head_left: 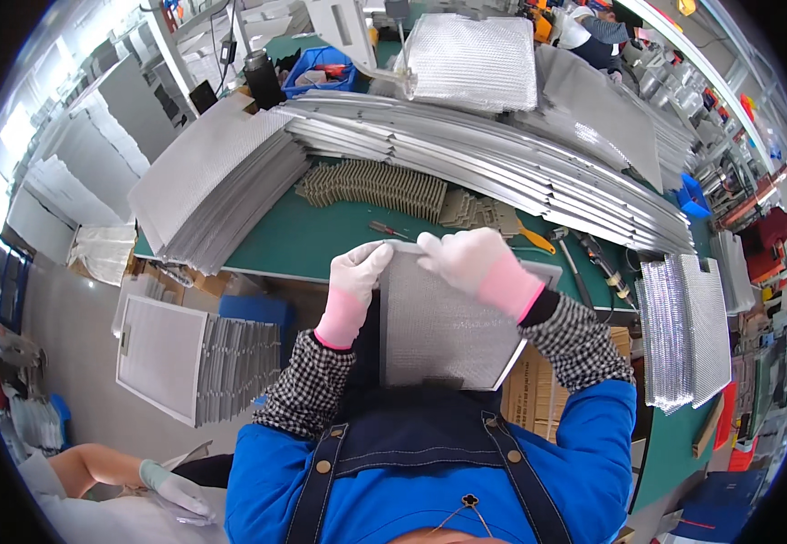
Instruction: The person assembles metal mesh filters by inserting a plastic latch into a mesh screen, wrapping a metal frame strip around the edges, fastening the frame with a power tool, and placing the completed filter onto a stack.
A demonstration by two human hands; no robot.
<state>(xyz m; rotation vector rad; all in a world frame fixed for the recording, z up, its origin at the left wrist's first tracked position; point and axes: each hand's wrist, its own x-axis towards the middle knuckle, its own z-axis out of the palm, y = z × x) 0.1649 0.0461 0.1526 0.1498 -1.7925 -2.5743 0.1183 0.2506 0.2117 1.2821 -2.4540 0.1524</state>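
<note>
Apparently for steadiness, holding a grey rectangular metal-mesh panel (448, 322) against a navy fabric apron (411, 426), with white-and-pink-gloved left hand (357, 276) finger-clamped on its far-left corner and matching right hand (473, 263), fingers bunched, unclear whether clamped, at the far edge.

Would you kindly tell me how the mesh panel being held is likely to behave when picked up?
The panel is probably stiff, since a straight, metal-looking frame borders its mesh. It looks thin, so it is likely light for its size. The fine mesh may dent if pressed.

Bright, L window (17, 131) glare, bent edges, far bkgd prob. soft
</note>
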